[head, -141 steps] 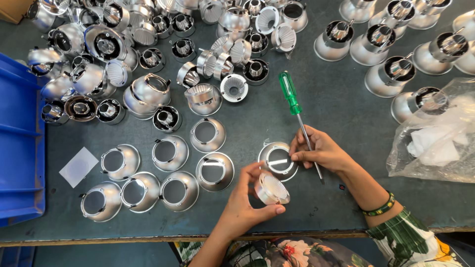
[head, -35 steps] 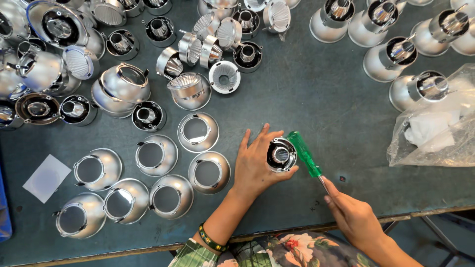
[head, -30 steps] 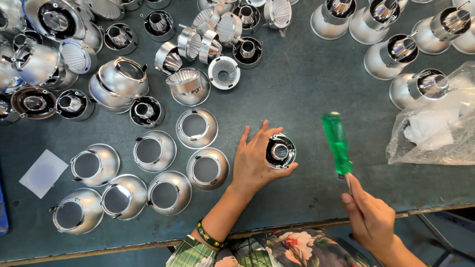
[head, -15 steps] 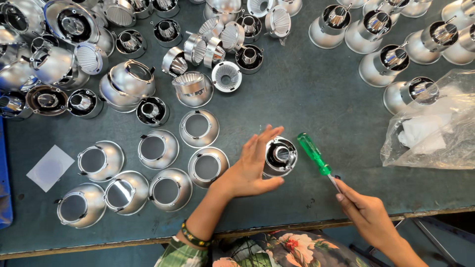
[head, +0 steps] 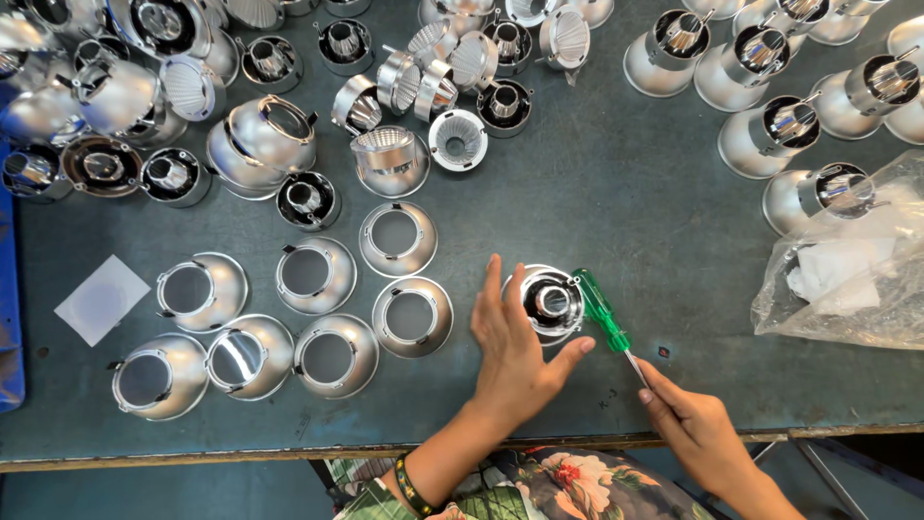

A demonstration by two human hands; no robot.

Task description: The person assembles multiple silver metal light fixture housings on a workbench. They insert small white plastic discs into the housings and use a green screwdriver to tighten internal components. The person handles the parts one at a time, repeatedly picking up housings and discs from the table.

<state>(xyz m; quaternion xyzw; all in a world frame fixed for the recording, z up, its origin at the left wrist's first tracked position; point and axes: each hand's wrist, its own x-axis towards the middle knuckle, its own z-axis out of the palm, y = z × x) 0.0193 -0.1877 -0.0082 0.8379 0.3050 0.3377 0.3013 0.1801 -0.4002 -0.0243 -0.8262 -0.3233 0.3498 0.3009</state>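
Grey worktable (head: 616, 193) unchanged; left hand (head: 515, 337), fingers spread flat, still steadies the silver reflector cup (head: 551, 300) at table centre, while right hand (head: 698, 429), pinching the shaft, has tilted the green-handled screwdriver (head: 603, 310) back beside the cup.

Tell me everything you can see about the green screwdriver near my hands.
The screwdriver has a translucent green plastic handle and a thin bare metal shaft. It lies at a slant on the dark worktop, handle up-left, shaft down-right. The right hand grips the shaft end, so the tip is hidden. The handle's top sits against the silver reflector cup that the left hand steadies.
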